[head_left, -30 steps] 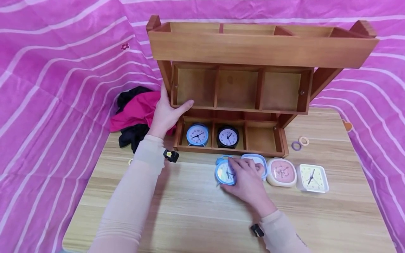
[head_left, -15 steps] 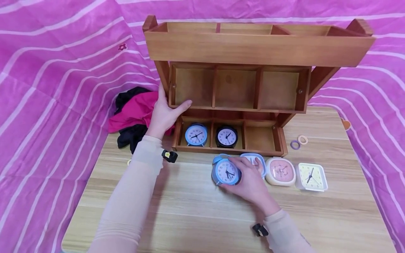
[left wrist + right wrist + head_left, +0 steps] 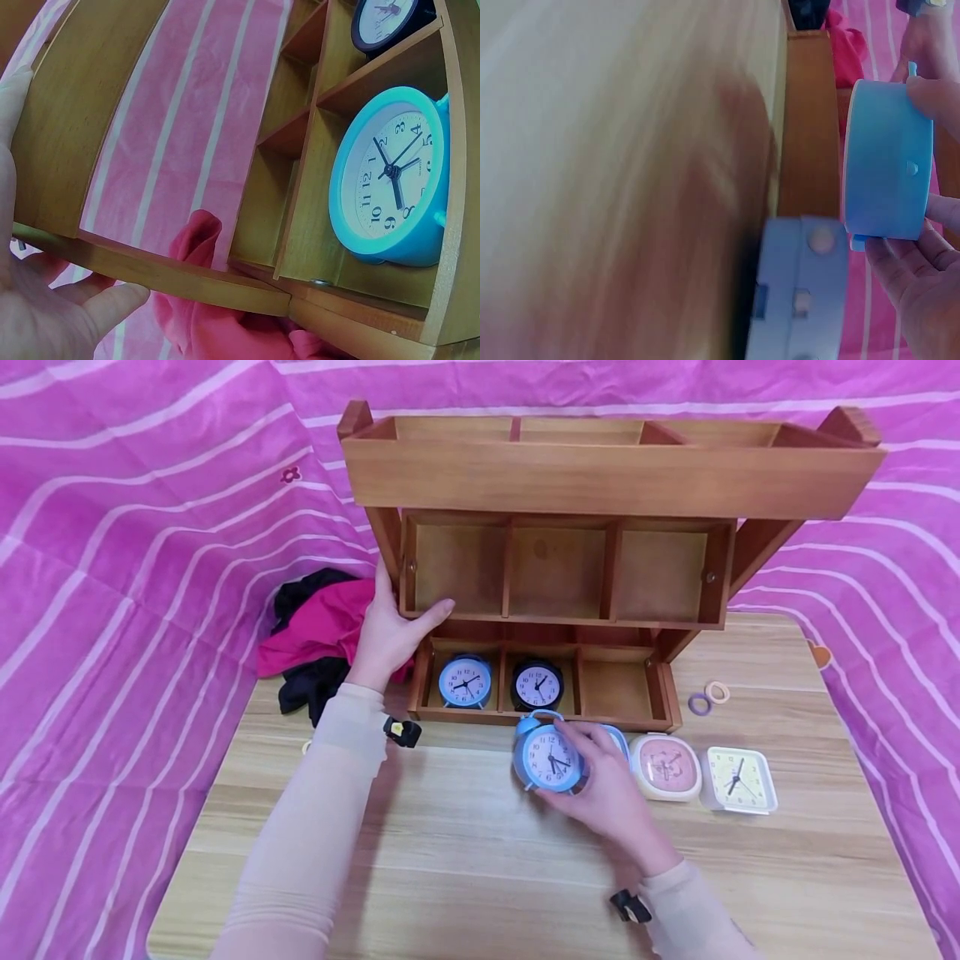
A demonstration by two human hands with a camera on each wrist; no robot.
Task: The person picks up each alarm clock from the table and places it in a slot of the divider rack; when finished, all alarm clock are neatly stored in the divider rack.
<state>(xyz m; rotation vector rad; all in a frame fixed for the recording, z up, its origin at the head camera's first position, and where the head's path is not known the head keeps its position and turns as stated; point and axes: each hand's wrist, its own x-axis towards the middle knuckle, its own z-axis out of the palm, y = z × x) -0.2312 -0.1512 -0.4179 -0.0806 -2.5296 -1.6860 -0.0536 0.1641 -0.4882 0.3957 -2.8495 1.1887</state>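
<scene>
My right hand (image 3: 611,789) holds a round blue alarm clock (image 3: 553,758) by its sides, in front of the shelf. The right wrist view shows the clock's plain blue back (image 3: 889,161) between thumb and fingers, raised off the table. My left hand (image 3: 390,631) grips the left side of the tiered wooden shelf (image 3: 615,477), thumb across the front of the middle tier. On the bottom tier, another blue clock (image 3: 465,682) occupies the left compartment and a black clock (image 3: 537,687) the middle one. A blue-rimmed clock (image 3: 619,745) is partly hidden behind my right hand.
Right of my right hand stand a pink-faced clock (image 3: 666,767) and a square white clock (image 3: 738,779). Two rings, one purple (image 3: 700,703) and one beige (image 3: 717,692), lie farther back. Pink and black cloth (image 3: 322,622) is heaped left of the shelf.
My right hand has lifted the blue alarm clock from the table and turned it more upright, moving slightly right. The left hand keeps its place on the shelf.
</scene>
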